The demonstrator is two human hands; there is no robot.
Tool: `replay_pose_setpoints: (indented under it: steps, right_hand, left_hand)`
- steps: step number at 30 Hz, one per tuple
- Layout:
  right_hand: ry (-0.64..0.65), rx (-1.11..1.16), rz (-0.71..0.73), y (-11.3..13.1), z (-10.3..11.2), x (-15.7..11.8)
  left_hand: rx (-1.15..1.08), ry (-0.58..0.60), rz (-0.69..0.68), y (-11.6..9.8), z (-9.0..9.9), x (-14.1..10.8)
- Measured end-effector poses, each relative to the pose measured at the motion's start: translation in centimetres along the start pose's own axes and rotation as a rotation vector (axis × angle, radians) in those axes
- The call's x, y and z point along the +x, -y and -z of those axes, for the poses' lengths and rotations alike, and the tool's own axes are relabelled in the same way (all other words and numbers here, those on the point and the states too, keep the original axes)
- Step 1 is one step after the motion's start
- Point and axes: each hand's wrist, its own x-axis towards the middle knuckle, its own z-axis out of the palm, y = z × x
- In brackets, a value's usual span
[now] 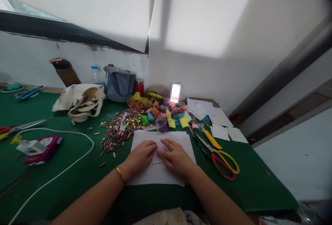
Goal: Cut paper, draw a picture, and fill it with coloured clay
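A stack of white paper sheets [137, 180] lies on the green table before me, with a smaller white paper [157, 159] on top. Near its upper part is a small pink piece [161, 147], soft-looking, its outline partly covered by fingers. My left hand [141, 157] rests on the sheets from the left, fingers stretched toward the pink piece. From the other side my right hand [177, 157] lies on the paper with its fingers apart, one fingertip close to or touching the pink piece. Whether anything sits beneath the fingers is hidden.
Right of the paper lie scissors [225, 164] with red and yellow handles and a yellow utility knife [212, 139]. Sunflower seeds [114, 138] and several colourful clay packets [163, 114] spread behind. A white cable [70, 169] curves across the left; bags [119, 85] stand by the wall.
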Motion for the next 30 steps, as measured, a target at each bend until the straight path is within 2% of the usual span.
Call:
replay_pose_setpoints:
  steps: [12, 20, 30]
  right_hand:
    - [0.036, 0.006, -0.044, 0.5, 0.0, 0.2]
    - [-0.037, 0.147, -0.14, -0.4, -0.2, 0.3]
    - [-0.083, 0.18, -0.127, -0.8, -0.5, 0.4]
  left_hand:
    - [-0.016, -0.011, 0.012, 0.5, -0.2, -0.4]
    - [0.018, 0.049, -0.036, 0.0, 0.5, 0.0]
    - [-0.023, 0.053, 0.002, 0.2, 0.5, -0.1]
